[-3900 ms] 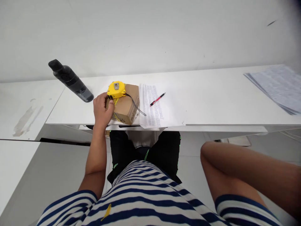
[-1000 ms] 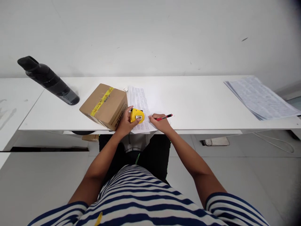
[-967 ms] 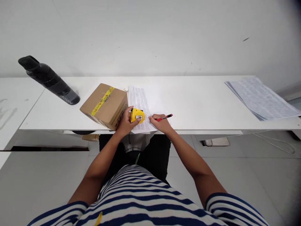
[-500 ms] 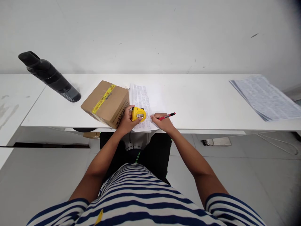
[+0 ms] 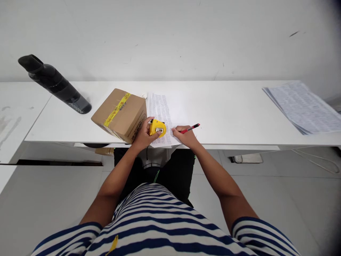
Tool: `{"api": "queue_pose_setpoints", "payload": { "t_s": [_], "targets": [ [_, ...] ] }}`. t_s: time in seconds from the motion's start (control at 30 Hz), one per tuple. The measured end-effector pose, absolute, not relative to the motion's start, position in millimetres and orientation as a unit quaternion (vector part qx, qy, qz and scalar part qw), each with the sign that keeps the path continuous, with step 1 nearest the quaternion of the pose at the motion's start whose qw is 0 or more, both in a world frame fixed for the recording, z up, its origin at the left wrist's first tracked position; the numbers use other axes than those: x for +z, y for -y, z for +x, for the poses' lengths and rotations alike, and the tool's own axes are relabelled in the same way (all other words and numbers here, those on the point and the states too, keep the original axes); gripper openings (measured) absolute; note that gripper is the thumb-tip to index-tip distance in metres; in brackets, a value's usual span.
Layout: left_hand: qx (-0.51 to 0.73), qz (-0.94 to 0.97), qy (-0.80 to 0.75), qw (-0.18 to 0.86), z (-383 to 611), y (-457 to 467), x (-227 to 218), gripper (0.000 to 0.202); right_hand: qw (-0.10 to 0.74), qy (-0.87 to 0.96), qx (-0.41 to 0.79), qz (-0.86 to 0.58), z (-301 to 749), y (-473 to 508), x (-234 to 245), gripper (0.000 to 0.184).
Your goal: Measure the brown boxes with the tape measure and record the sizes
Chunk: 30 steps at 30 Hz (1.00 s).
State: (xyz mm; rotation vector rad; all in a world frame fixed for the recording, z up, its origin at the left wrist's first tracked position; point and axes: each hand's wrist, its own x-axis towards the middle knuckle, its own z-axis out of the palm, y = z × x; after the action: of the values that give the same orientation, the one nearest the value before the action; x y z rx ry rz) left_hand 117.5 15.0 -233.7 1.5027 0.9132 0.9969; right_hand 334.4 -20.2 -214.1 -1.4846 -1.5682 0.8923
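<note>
My left hand [image 5: 144, 134] is closed round a yellow tape measure [image 5: 157, 127], resting on a printed sheet of paper [image 5: 161, 114] near the front edge of the white table [image 5: 226, 110]. A brown cardboard box [image 5: 119, 114] with yellow tape stands just left of that hand, touching it. My right hand [image 5: 185, 134] grips a red pen [image 5: 189, 128] in a writing hold, its tip end hidden by the fingers at the sheet's right side.
A black bottle [image 5: 53, 83] stands at the table's far left. A stack of printed papers [image 5: 303, 106] lies at the far right. A second white surface [image 5: 16, 117] adjoins on the left. Cables and a power strip [image 5: 246, 158] lie on the floor.
Since 3.9 s ago the tape measure left the box top and my right hand picked up the pen. Over the last second both hands have stayed put; only the view drifted slightly.
</note>
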Motion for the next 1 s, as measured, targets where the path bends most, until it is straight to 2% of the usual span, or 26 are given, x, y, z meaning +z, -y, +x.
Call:
{"api": "queue_pose_setpoints", "payload": {
  "t_s": [0.47,0.73,1.0],
  "targets": [
    [0.398,0.646,-0.403,0.511,116,-14,-228,0.075,0.393,0.628,0.33,-0.586,335,22,-214,0.053],
    [0.439,0.627,-0.378,0.52,118,-16,-233,0.073,0.415,0.612,0.296,-0.605,335,23,-217,0.053],
    [0.472,0.627,-0.366,0.5,116,-14,-243,0.069,0.406,0.616,0.314,-0.598,337,23,-221,0.055]
  ]
}}
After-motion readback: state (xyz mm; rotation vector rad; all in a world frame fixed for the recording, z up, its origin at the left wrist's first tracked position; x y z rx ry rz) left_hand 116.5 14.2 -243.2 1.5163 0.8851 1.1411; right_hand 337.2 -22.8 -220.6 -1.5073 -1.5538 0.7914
